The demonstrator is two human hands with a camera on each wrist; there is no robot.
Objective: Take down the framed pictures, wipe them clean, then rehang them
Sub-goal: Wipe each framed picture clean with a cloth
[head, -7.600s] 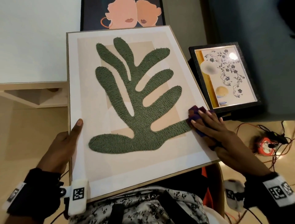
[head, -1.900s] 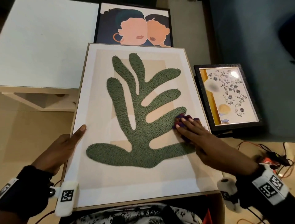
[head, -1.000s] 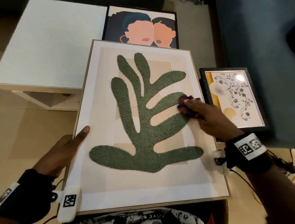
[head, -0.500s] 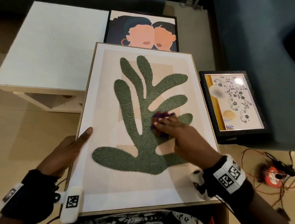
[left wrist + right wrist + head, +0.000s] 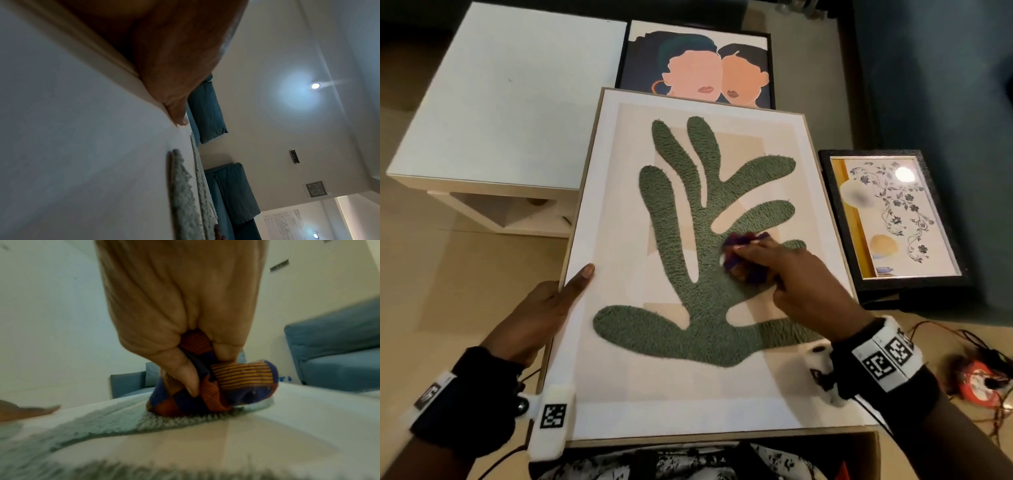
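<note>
Leftmost, a white square tabletop (image 5: 506, 99) stands on the pale floor (image 5: 448, 267). Just beside its near right corner, the left hand (image 5: 541, 311) grips the left edge of the large wood-framed picture of a tufted green leaf shape (image 5: 688, 274), thumb laid flat on the white border, the other fingers hidden under the frame. This picture lies face up across the person's lap. Behind its far edge a dark-framed print of two faces (image 5: 698, 65) lies on the floor, partly covered. On the green tufting right of centre, the right hand (image 5: 791, 274) pinches a bunched purple and orange striped cloth (image 5: 232, 382) between thumb and fingers, pressing it onto the pile. Right of the large picture, a small black-framed floral picture (image 5: 893, 219) lies face up against a blue sofa (image 5: 945, 85).
</note>
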